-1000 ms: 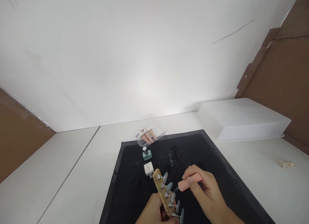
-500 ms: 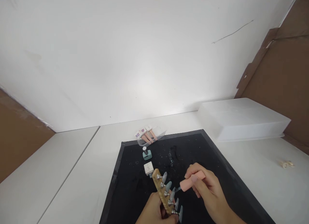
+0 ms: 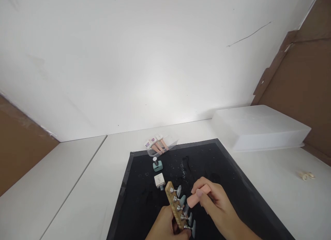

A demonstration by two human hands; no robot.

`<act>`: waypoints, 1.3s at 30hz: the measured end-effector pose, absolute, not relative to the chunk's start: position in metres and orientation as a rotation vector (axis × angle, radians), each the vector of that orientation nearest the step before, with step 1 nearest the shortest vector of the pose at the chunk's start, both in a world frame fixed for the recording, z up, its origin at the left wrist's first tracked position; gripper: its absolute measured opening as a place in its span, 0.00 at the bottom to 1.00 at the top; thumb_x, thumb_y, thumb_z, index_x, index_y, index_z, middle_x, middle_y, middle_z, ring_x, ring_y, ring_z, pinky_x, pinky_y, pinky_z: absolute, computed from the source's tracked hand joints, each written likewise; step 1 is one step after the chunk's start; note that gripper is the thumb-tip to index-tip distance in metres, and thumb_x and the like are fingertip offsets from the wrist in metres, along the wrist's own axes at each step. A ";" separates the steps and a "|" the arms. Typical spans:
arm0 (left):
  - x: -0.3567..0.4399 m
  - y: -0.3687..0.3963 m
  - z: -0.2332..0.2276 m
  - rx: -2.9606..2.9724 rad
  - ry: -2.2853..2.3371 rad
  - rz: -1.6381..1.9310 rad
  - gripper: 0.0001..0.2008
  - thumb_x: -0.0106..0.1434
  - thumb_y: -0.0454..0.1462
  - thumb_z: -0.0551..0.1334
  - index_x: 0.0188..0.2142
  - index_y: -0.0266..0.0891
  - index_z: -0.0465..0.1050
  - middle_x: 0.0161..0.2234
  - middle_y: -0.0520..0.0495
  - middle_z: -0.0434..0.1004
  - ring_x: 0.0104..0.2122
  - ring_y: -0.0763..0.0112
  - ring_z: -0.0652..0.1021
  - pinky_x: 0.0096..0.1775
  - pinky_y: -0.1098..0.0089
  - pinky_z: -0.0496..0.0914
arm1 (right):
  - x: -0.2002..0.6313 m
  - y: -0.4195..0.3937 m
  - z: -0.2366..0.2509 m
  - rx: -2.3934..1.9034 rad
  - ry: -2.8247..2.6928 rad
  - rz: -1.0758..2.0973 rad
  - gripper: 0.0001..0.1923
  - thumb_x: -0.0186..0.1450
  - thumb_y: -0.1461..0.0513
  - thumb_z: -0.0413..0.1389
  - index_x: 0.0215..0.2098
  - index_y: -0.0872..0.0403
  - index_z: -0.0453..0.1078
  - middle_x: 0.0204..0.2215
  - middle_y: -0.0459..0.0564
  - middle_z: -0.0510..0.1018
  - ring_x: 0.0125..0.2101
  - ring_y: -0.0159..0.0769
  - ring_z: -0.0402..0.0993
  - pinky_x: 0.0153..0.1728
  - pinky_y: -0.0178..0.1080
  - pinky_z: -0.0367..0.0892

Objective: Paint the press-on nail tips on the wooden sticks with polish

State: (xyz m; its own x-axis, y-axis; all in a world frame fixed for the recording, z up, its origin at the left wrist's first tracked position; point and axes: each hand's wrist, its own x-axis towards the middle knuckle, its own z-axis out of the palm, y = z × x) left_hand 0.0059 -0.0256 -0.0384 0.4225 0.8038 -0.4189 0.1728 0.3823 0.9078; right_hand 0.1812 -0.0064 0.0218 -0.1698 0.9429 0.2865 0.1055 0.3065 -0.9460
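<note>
Right hand (image 3: 217, 207): thumb and fingers pinching the pink cap (image 3: 192, 200), axis tilted, lower end pointing left and down at the nail tips. Left hand (image 3: 165, 222): closed around the lower part of the wooden strip (image 3: 174, 205), thumb near its bottom end.

Delta vs half a second ago: right hand and cap moved left, toward the strip. Back then a dark brush showed between cap and tips; now I can't make it out. Strip shifted slightly right, so the neck of the white bottle (image 3: 159, 179) shows clear of it. Bottles and tray unchanged.

Relative to grips: cap sits inside the right pinch, its end just beside the second and third nail tips (image 3: 186, 210); contact can't be confirmed. Five tips, each on a metal stand, along the strip's right side. Strip is held up over the black mat (image 3: 139, 212).

Further out: white bottle just beyond the strip's top, teal bottle (image 3: 157, 166) behind it, then the clear tray (image 3: 172, 143) with pink-handled bottles (image 3: 162, 143). White bin (image 3: 261, 128) far right.
</note>
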 end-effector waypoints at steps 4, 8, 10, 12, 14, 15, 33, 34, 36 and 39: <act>0.007 -0.028 -0.041 1.164 1.133 0.534 0.12 0.48 0.32 0.64 0.31 0.39 0.63 0.27 0.56 0.58 0.28 0.77 0.64 0.31 0.75 0.60 | 0.182 -0.006 0.017 -1.072 -1.487 1.013 0.14 0.65 0.59 0.49 0.24 0.55 0.66 0.17 0.45 0.74 0.15 0.29 0.64 0.16 0.30 0.57; 0.010 -0.030 -0.038 1.221 1.221 0.498 0.12 0.48 0.29 0.62 0.32 0.38 0.62 0.26 0.57 0.57 0.26 0.78 0.62 0.29 0.75 0.57 | 0.182 -0.005 0.016 -1.115 -1.477 0.984 0.15 0.65 0.60 0.49 0.22 0.55 0.67 0.17 0.45 0.74 0.15 0.29 0.63 0.17 0.31 0.59; 0.009 -0.031 -0.039 1.224 1.221 0.500 0.12 0.48 0.29 0.62 0.32 0.38 0.63 0.26 0.57 0.57 0.26 0.79 0.62 0.29 0.75 0.56 | 0.182 -0.004 0.015 -1.131 -1.474 0.951 0.16 0.65 0.60 0.48 0.21 0.55 0.68 0.17 0.46 0.75 0.16 0.30 0.64 0.18 0.31 0.60; 0.006 -0.031 -0.043 1.210 1.187 0.516 0.12 0.48 0.30 0.62 0.33 0.38 0.63 0.26 0.57 0.58 0.26 0.78 0.62 0.29 0.75 0.57 | 0.182 -0.004 0.015 -1.134 -1.470 0.907 0.18 0.65 0.60 0.49 0.19 0.55 0.68 0.19 0.47 0.75 0.16 0.30 0.64 0.18 0.31 0.60; 0.003 -0.031 -0.048 1.195 1.177 0.528 0.13 0.48 0.31 0.63 0.34 0.39 0.63 0.27 0.57 0.58 0.26 0.77 0.63 0.29 0.75 0.58 | 0.182 -0.004 0.015 -1.122 -1.462 0.876 0.19 0.65 0.60 0.48 0.19 0.55 0.69 0.20 0.47 0.75 0.16 0.29 0.63 0.17 0.31 0.59; 0.002 -0.031 -0.050 1.188 1.186 0.525 0.13 0.48 0.31 0.63 0.34 0.39 0.63 0.27 0.56 0.58 0.27 0.77 0.63 0.30 0.75 0.58 | 0.182 -0.005 0.015 -1.112 -1.454 0.866 0.19 0.65 0.60 0.49 0.19 0.55 0.69 0.20 0.47 0.75 0.15 0.29 0.62 0.16 0.31 0.58; 0.006 -0.029 -0.033 1.137 1.063 0.536 0.15 0.47 0.30 0.64 0.32 0.41 0.59 0.24 0.59 0.56 0.24 0.79 0.61 0.28 0.74 0.55 | 0.182 -0.004 0.013 -1.093 -1.459 0.805 0.18 0.65 0.62 0.49 0.20 0.55 0.70 0.20 0.47 0.75 0.15 0.29 0.64 0.16 0.31 0.59; 0.006 -0.028 -0.029 1.126 1.050 0.536 0.15 0.47 0.30 0.64 0.31 0.40 0.59 0.24 0.59 0.56 0.24 0.79 0.61 0.28 0.75 0.55 | 0.182 -0.004 0.013 -1.079 -1.450 0.790 0.16 0.65 0.62 0.49 0.21 0.54 0.70 0.19 0.46 0.75 0.14 0.28 0.63 0.16 0.31 0.58; 0.007 -0.027 -0.023 1.096 1.018 0.543 0.15 0.47 0.28 0.63 0.30 0.40 0.58 0.23 0.60 0.56 0.23 0.81 0.59 0.27 0.75 0.54 | 0.183 -0.004 0.013 -1.031 -1.441 0.761 0.15 0.65 0.62 0.49 0.22 0.53 0.69 0.17 0.44 0.75 0.13 0.28 0.61 0.15 0.30 0.57; 0.008 -0.025 -0.020 1.041 0.970 0.546 0.16 0.46 0.28 0.63 0.30 0.40 0.56 0.23 0.60 0.59 0.23 0.81 0.61 0.27 0.75 0.54 | 0.183 -0.005 0.014 -0.938 -1.465 0.758 0.13 0.65 0.62 0.48 0.25 0.52 0.69 0.18 0.43 0.74 0.14 0.28 0.63 0.14 0.30 0.57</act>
